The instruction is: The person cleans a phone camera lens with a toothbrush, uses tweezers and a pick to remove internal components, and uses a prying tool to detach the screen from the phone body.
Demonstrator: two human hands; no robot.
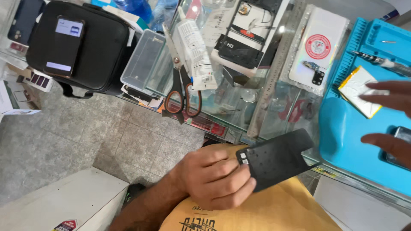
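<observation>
Hands at a glass repair counter: the left hand (214,179) pinches a black phone cover (276,159) by its corner, low over a brown envelope (265,211), while the right hand (391,122) spreads open over a white battery (357,90) on a blue mat (342,132) beyond it.

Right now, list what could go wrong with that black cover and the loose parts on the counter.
1. The left hand pinches the black phone cover by one end, off the counter's edge; a slip would likely drop it toward the floor.
2. The scissors lie near the glass counter edge and could be knocked off.
3. The right hand hovers over the silver battery pack on the blue mat; hard pressure may damage it.
</observation>
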